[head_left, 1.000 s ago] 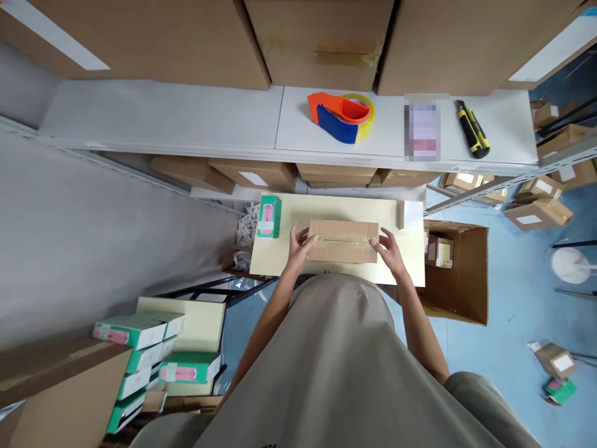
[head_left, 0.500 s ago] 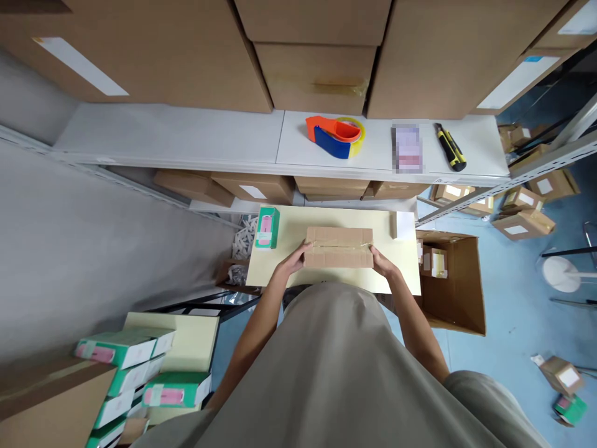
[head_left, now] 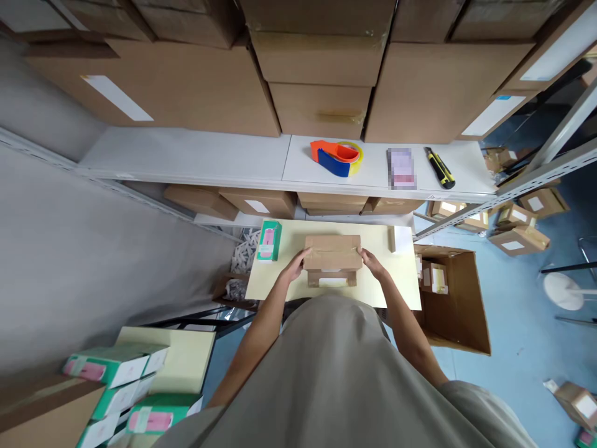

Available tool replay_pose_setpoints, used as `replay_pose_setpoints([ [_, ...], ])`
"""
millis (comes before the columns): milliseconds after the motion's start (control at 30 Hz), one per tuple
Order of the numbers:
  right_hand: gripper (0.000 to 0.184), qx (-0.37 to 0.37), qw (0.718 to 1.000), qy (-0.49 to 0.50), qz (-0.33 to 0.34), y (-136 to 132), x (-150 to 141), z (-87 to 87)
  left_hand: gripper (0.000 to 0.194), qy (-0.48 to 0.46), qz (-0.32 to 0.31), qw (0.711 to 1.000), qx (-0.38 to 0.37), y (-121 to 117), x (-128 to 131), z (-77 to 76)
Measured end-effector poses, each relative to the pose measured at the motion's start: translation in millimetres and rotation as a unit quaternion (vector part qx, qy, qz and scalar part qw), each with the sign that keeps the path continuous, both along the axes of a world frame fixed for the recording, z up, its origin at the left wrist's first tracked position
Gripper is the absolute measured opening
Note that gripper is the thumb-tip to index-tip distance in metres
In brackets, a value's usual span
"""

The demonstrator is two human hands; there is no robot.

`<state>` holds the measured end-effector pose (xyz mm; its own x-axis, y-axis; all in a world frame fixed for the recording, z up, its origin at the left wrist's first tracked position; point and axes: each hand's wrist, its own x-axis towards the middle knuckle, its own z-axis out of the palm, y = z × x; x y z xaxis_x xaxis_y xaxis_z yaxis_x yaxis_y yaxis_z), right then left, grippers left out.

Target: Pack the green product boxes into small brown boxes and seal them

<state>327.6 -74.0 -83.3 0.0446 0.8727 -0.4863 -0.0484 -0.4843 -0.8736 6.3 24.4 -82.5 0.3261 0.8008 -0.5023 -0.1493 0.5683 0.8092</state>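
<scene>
A taped brown cardboard box is held between my two hands over the cream table. My left hand is closed on its left end, and my right hand grips the right end. Clear tape runs across the upper face. Below its near edge shows a narrower brown cardboard part with a white label; I cannot tell whether it belongs to the same box. A green and pink box stands at the table's left, and a white box at the right.
On the shelf ahead lie an orange and blue tape dispenser and a yellow-black box cutter. Large cartons stand behind them. An open carton holding small boxes is right of the table; green boxes are stacked lower left.
The box has been tilted, and a narrower labelled cardboard part now shows below its near edge. My hands have come slightly closer together. The view has shifted, showing more of the upper cartons.
</scene>
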Motion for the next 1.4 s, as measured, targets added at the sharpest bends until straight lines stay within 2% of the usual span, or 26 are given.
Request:
replay_pose_setpoints([
  [100,0.076,-0.016,0.999,-0.028,-0.014,-7.2,-8.2,2.1,0.065,0.031,0.006,1.0,-0.002,-10.2,-4.2,-6.9],
  [167,0.08,-0.021,0.999,-0.036,-0.025,-9.0,-11.5,1.9,0.071,0.063,0.034,0.997,0.012,-13.9,-5.6,-11.3],
  [267,0.085,-0.017,0.998,-0.05,-0.036,-5.2,-11.7,1.4,0.076,0.115,0.075,0.99,0.028,-10.7,-6.9,-14.3],
  [333,0.084,-0.021,0.996,-0.083,-0.023,-1.7,-9.0,3.1,0.079,0.161,0.075,0.983,0.046,-5.0,-10.0,-12.7],
  [400,0.079,-0.029,0.989,-0.148,-0.01,1.8,-5.1,8.5,0.084,0.233,0.053,0.967,0.084,1.6,-14.2,-7.8],
  [500,0.071,-0.011,0.97,-0.243,-0.02,14.3,-1.6,28.7,0.087,0.351,0.007,0.919,0.183,14.7,-14.7,8.1],
  [567,0.066,0.061,0.945,-0.322,-0.02,34.2,-4.1,54.6,0.084,0.383,-0.017,0.883,0.27,29.0,-5.3,27.4],
  [600,0.062,0.115,0.923,-0.368,-0.015,48.4,-7.1,72.2,0.081,0.384,-0.023,0.868,0.315,38.0,2.8,40.5],
  [667,0.056,0.234,0.864,-0.446,-0.004,84.0,-15.7,115.5,0.074,0.366,-0.021,0.839,0.401,59.1,24.2,73.4],
  [767,0.052,0.344,0.782,-0.52,0.002,145.8,-31.6,187.8,0.064,0.342,-0.003,0.799,0.495,92.1,59.9,131.2],
  [833,0.051,0.358,0.744,-0.563,0.026,183.8,-41.6,227.8,0.061,0.325,0.007,0.777,0.539,109.5,79.2,165.9],
  [867,0.052,0.337,0.737,-0.584,0.047,199.8,-46.0,242.6,0.06,0.319,0.011,0.768,0.555,115.6,86.4,179.8],
  [900,0.053,0.3,0.736,-0.601,0.081,213.1,-50.0,253.6,0.058,0.315,0.016,0.762,0.566,119.4,92.0,190.9],
  [967,0.053,0.225,0.74,-0.618,0.145,231.8,-56.5,264.9,0.055,0.308,0.025,0.755,0.578,120.4,98.6,203.7],
  [1067,0.051,0.174,0.745,-0.621,0.174,244.1,-62.7,264.6,0.05,0.302,0.022,0.76,0.575,108.0,99.8,202.4],
  [1233,0.049,0.16,0.747,-0.623,0.165,245.2,-63.4,256.0,0.044,0.297,0.011,0.814,0.499,72.0,91.0,174.5],
  [1300,0.051,0.168,0.754,-0.616,0.154,237.0,-59.5,248.6,0.04,0.272,0.016,0.839,0.471,55.3,85.6,161.9],
  [1400,0.054,0.235,0.793,-0.552,0.104,204.6,-51.5,222.8,0.033,0.21,0.041,0.874,0.436,24.7,77.1,142.5],
])
